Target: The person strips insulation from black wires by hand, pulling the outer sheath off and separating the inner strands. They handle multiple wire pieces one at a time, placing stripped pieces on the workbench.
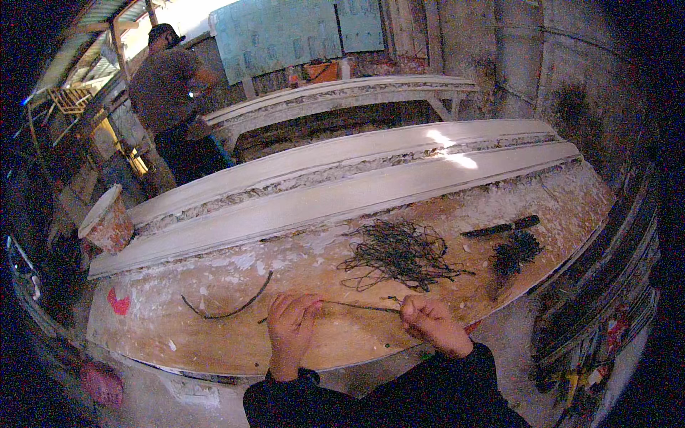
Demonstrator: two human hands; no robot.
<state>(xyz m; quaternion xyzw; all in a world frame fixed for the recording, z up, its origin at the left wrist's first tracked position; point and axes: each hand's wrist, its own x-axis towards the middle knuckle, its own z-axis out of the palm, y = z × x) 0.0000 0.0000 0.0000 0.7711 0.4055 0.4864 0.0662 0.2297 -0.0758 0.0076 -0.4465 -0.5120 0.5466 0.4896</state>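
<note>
A thin dark cord (pixel 360 307) is stretched between my two hands, just above the near part of a wooden tabletop (pixel 214 342). My left hand (pixel 291 321) is closed on one end, and a short tail sticks out beyond it. The other end is pinched in my right hand (pixel 428 319). Beyond my hands lies a loose tangle of dark cord (pixel 399 255). Right of it are a black-handled knife (pixel 499 227) and a smaller dark bundle of short cord pieces (pixel 515 253). A single curved piece of cord (pixel 232 314) rests to the left of my left hand.
Long white plaster-like strips (pixel 321 203) run along the table's far half. A splattered bucket (pixel 107 221) stands at its left end. Behind, a person (pixel 171 100) in a cap stands beside a second long bench (pixel 342 93). A pink basket (pixel 102 381) sits at lower left.
</note>
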